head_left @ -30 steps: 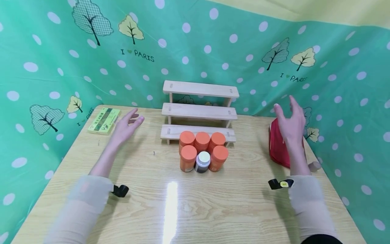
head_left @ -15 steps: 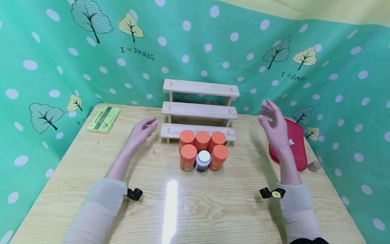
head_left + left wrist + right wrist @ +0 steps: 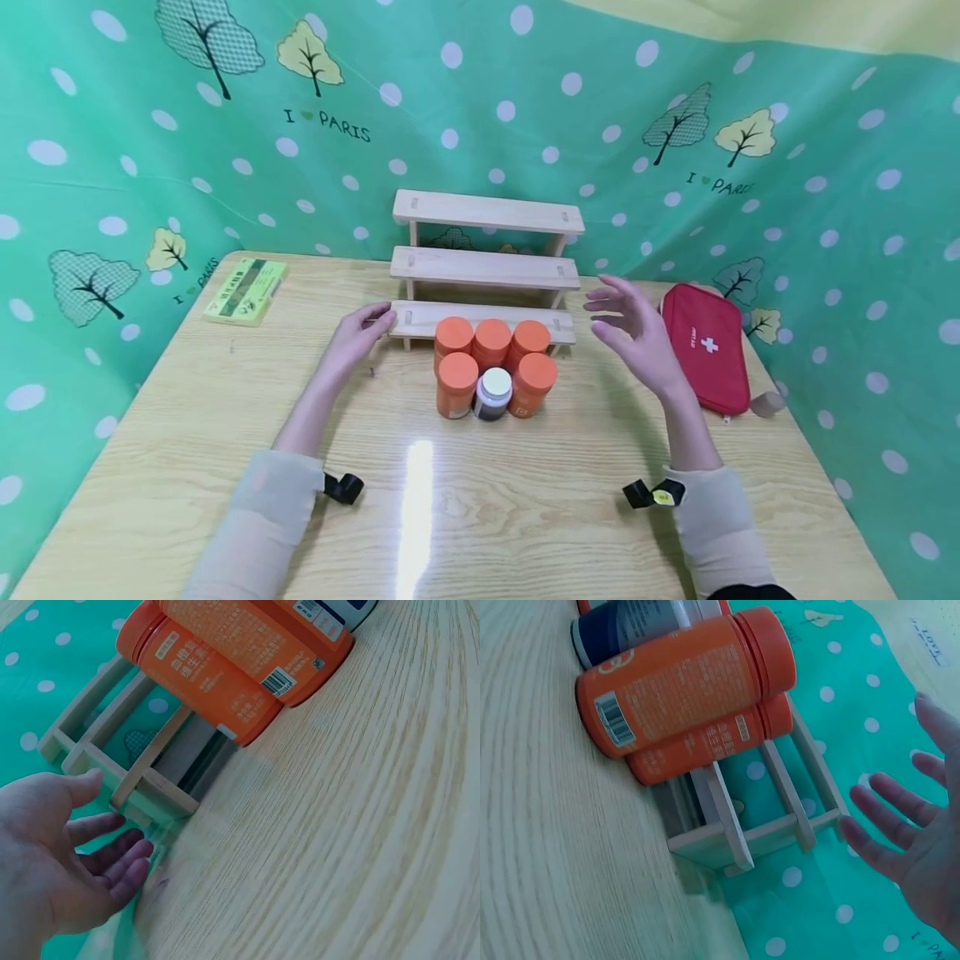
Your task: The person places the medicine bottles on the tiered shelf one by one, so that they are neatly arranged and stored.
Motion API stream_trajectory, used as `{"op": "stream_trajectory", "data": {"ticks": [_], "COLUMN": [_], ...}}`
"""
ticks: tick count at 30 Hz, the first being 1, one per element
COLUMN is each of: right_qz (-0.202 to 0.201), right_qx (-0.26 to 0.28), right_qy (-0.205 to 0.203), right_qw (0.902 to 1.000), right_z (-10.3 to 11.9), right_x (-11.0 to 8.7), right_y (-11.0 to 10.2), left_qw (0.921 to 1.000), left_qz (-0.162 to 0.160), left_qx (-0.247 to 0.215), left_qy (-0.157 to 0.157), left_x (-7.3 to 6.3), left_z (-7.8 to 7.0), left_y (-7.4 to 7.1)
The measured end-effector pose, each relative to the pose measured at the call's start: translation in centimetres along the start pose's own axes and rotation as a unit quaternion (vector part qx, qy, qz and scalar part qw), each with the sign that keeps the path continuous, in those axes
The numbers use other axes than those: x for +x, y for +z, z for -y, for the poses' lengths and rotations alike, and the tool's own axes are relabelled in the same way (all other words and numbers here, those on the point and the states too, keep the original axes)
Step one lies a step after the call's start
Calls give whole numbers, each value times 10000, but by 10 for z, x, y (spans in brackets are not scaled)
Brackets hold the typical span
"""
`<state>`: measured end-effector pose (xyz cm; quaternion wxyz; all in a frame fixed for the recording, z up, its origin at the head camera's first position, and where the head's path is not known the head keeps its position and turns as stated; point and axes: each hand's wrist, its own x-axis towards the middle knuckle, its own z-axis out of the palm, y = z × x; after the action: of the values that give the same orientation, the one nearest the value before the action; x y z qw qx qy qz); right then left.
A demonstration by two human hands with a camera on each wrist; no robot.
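Wooden 3-tier rack (image 3: pixel 483 267) stands at the back of the worktop (image 3: pixel 562 517), just in front of the dotted green cloth (image 3: pixel 420 83), its lowest shelf facing the person. Its stepped build probably exists so that things on the rear shelves stay visible over those in front. Before that lowest shelf, 5 orange bottles (image 3: pixel 492 340) and 1 white-capped bottle (image 3: pixel 493 393) stand upright on the worktop, in 2 rows of 3. The white-capped bottle sits mid-front between 2 orange ones; such tight grouping likely keeps all 6 within easy reach of either hand.

At the left end of the rack's lowest shelf, the left hand (image 3: pixel 356 337) has its grip parted, thumb away from loosely bent fingers, with nothing held; whether its tips touch the wood I cannot tell. Beyond the opposite end, the right hand (image 3: pixel 633 333) hangs with its grip spread apart and likewise holds nothing. Palms turned inward this way would suit framing the rack from its 2 ends. A yellow-green box (image 3: pixel 246 292) and a red pouch (image 3: pixel 705 350) lie off to the sides, perhaps to leave the centre free.
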<state>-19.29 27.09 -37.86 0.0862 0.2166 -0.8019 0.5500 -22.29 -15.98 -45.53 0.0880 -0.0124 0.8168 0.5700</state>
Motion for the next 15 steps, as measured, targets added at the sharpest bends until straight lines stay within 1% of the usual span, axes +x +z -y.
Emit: {"op": "stream_trajectory", "data": {"ticks": [2,5,12,15], "right_qz": [239,596,1279,1515], "right_qx": [34,16,-137,-256], "right_qy": [-48,0,347,405], "right_qw": [9997,9982,9911,9873], "right_z": [0,2,5,5], "right_x": [-1,-4,-8,-7], "right_y": [2,4,8,10], "left_qw": [10000,9998,9994,9989], "left_qz": [27,125,341,421], "left_qx": [81,123,-68,-191], "left_qy": [-42,-83,69,70], "left_x": [0,1,2,2], "left_z": [1,3,6,7], "left_y": [0,0,-1,-3]}}
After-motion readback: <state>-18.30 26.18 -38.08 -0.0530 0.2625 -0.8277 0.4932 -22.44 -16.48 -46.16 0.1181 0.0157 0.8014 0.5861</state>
